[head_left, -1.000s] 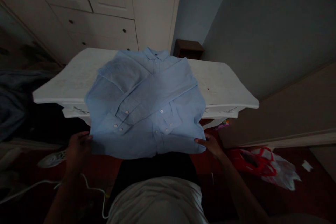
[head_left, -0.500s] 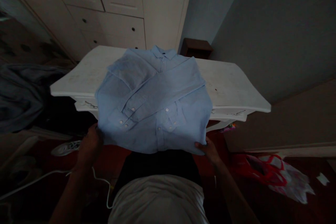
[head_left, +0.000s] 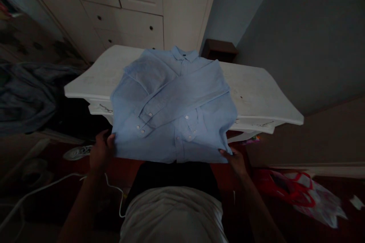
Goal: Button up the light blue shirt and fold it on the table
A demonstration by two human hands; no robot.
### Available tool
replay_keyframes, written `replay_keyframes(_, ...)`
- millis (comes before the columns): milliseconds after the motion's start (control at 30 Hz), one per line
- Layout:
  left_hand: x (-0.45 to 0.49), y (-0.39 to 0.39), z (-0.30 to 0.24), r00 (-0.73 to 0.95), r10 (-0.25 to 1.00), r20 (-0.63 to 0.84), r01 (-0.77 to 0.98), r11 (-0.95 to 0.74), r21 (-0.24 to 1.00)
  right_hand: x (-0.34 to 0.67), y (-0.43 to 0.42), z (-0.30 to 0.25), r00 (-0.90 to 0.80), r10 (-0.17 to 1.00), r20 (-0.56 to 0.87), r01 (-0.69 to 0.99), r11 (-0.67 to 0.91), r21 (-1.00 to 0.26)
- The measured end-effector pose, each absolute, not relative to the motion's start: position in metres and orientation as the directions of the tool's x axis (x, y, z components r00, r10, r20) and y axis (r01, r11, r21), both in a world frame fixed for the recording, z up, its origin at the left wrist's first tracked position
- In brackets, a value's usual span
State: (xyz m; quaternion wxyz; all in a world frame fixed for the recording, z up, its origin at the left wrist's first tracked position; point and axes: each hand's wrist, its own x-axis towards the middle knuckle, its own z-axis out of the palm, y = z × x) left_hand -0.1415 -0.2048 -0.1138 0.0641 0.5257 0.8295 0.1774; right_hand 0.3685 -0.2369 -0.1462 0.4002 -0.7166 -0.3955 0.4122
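A light blue button-up shirt (head_left: pixel 171 106) lies front side up across a white table (head_left: pixel 262 91). Its collar points to the far edge, and both sleeves are folded inward over the front, the cuffs near the middle. The lower part hangs out past the table's near edge toward my body. My left hand (head_left: pixel 101 151) pinches the hem's left corner. At the right corner of the hem, my right hand (head_left: pixel 234 159) grips the cloth between thumb and fingers.
Behind the table stands a white wardrobe (head_left: pixel 137 24), with a small brown box-like piece (head_left: pixel 219 49) beside it. Dark grey clothing (head_left: pixel 28 95) is heaped at left. On the floor are a sneaker (head_left: pixel 76 152), a white cable (head_left: pixel 51 185) and a red and white bag (head_left: pixel 299 190).
The whole view has shifted slightly, so the scene sits farther right. Both hands keep hold of the hem; its lower edge looks straighter, and the right side shows a new crease near my right hand.
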Motion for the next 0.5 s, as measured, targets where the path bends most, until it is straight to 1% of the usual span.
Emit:
replay_keyframes(67, -0.149, -0.208, -0.116, -0.383, 0.924, -0.015, 0.841, 0.355, 0.408, 0.37, -0.241, -0.142, 0.313, 0.905, -0.288, 0.19, -0.357, -0.914)
replay_keyframes(133, -0.149, -0.209, -0.117, -0.352, 0.932, -0.089, 0.798, 0.349, 0.492, 0.368, -0.247, -0.138, 0.259, 0.915, -0.311, 0.127, -0.351, -0.928)
replay_keyframes(233, -0.141, -0.211, -0.117, -0.373, 0.921, -0.111, 0.698, 0.358, 0.62, 0.362, -0.256, -0.134, 0.183, 0.921, -0.344, 0.042, -0.357, -0.933)
replay_keyframes(333, -0.132, -0.214, -0.119, -0.392, 0.903, -0.175, 0.575, 0.389, 0.72, 0.355, -0.264, -0.132, 0.123, 0.927, -0.355, -0.016, -0.356, -0.935)
replay_keyframes(400, -0.13, -0.217, -0.121, -0.406, 0.885, -0.229, 0.484, 0.421, 0.767, 0.352, -0.266, -0.129, 0.091, 0.938, -0.336, -0.029, -0.335, -0.942)
replay_keyframes(500, -0.129, -0.226, -0.124, -0.433, 0.859, -0.273, 0.355, 0.441, 0.824, 0.35, -0.269, -0.123, 0.101, 0.948, -0.301, 0.022, -0.305, -0.952)
